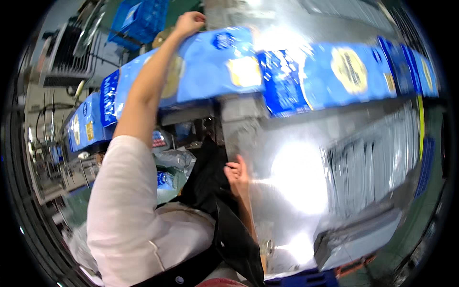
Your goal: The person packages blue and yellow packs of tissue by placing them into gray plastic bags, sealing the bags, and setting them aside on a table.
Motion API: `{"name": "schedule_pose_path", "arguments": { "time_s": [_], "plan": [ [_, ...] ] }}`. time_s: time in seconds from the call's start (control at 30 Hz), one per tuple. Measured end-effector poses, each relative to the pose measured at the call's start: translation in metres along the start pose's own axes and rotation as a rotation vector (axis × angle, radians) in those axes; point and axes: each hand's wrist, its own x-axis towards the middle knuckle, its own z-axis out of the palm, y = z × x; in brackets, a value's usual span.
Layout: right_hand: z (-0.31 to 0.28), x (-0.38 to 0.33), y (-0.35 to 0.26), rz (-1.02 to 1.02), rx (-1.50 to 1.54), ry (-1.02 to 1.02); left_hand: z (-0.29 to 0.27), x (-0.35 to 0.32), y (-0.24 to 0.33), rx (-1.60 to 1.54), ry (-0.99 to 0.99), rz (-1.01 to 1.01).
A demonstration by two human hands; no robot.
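Observation:
A row of blue, shiny plastic-wrapped packs runs across the view, marked with cream labels. My left arm reaches over the pack (210, 62) left of the middle. Beyond that pack's far edge is my left hand (190, 23), its fingers curled in with nothing visible in them. Whether it touches the pack I cannot tell. Closer to my body, my right hand (237, 172) hovers by the near-left edge of the metal table (267, 158), apart from the packs. It holds nothing; one finger points up and the others are loosely bent. Another blue pack (330, 76) lies to the right, end against the first.
A stack of grey plastic bags or sheets (373, 158) covers the table's right side, with a grey box-like bundle (358, 239) nearer. Blue crates (138, 24) stand at the far left. Clear plastic wrap (177, 160) lies below the row. More packs (86, 122) continue leftward.

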Motion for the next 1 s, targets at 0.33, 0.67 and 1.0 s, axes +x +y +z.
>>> {"name": "schedule_pose_path", "arguments": {
  "time_s": [0.33,0.67,1.0],
  "plan": [
    [0.12,0.12,-0.069,0.271,0.29,-0.182,0.041,-0.022,-0.009,-0.398,-1.052,-0.028],
    [0.123,0.045,-0.197,-0.541,0.175,0.085,-0.218,-0.112,0.158,-0.526,-0.842,0.266],
    [-0.059,-0.168,-0.278,-1.201,-0.045,0.713,-0.206,-0.209,0.326,-0.449,-0.498,0.801]
  ]
}}
